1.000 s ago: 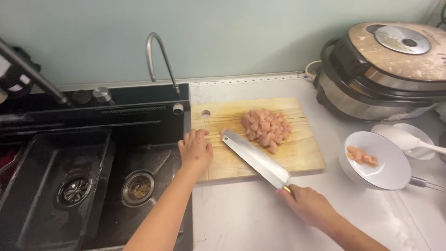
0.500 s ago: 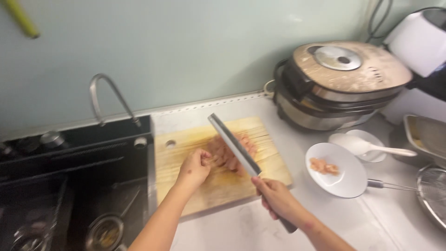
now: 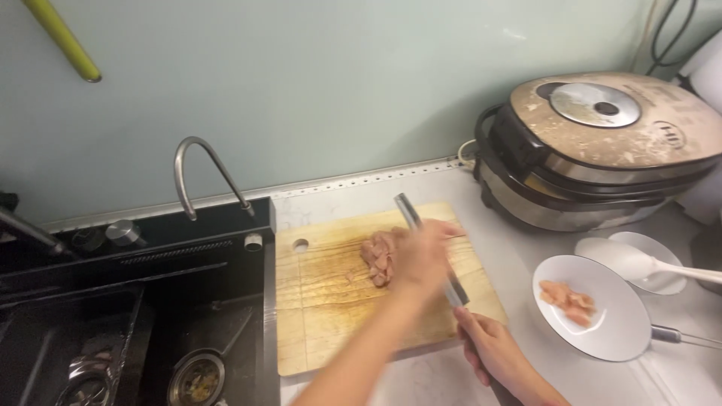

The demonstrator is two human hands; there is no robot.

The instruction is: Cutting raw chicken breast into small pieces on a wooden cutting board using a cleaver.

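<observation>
Two hands over cutting board (image 3: 323, 301), right hand (image 3: 492, 349) grip closed round knife (image 3: 429, 244), left hand (image 3: 421, 259) loosely covering chicken pieces (image 3: 378, 256), cooker (image 3: 602, 146) beside

Cutting board (image 3: 323, 301) right of sink (image 3: 113, 338); meat (image 3: 378, 256) on board; plate (image 3: 602, 319) right; cooker (image 3: 602, 150) behind plate.

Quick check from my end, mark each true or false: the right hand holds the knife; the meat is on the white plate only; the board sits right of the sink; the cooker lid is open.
1. The right hand holds the knife. True.
2. Meat lies only on the white plate. False: a pile of meat also lies on the cutting board, under the left hand.
3. The board sits right of the sink. True.
4. The cooker has its lid open. False: the lid is shut.
</observation>
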